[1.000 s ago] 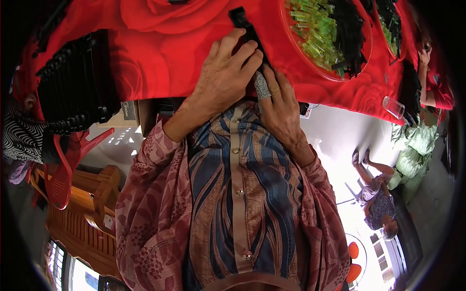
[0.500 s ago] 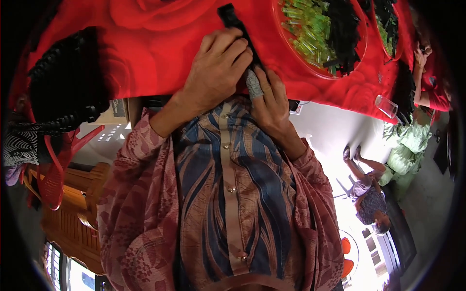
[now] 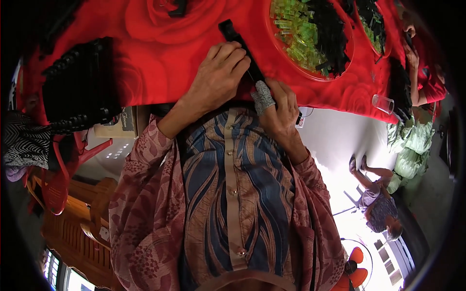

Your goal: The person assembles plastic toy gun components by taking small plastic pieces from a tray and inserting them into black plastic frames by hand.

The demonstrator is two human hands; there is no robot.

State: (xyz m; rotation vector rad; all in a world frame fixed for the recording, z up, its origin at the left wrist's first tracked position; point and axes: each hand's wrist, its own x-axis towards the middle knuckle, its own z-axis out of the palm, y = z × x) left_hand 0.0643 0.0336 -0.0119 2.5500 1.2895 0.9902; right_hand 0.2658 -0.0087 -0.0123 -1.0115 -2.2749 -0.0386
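Note:
A long, narrow black piece (image 3: 253,67) with a wider far end lies slanted over the front edge of the red cloth (image 3: 160,72); its exact kind does not show. My left hand (image 3: 221,70) is closed over its upper part, fingers curled, fingertips against it. Around its near end my right hand (image 3: 281,106) is closed, the thumb wrapped in grey material and pressed on the piece. To the right, a round tray (image 3: 323,79) holds clear yellow-green pieces (image 3: 297,41) and small black pieces (image 3: 335,48).
Many similar black pieces lie stacked (image 3: 80,82) on the left. A second tray (image 3: 386,54) and a drinking glass (image 3: 383,103) are at the right, near a co-worker's hand (image 3: 411,57). A red chair (image 3: 57,186), pale green sacks (image 3: 412,150) and another person (image 3: 381,208) are beyond the table.
My right hand has shifted slightly right and toward me, baring more of the black piece between my hands. My left hand keeps its grip. The whole view has shifted a little.

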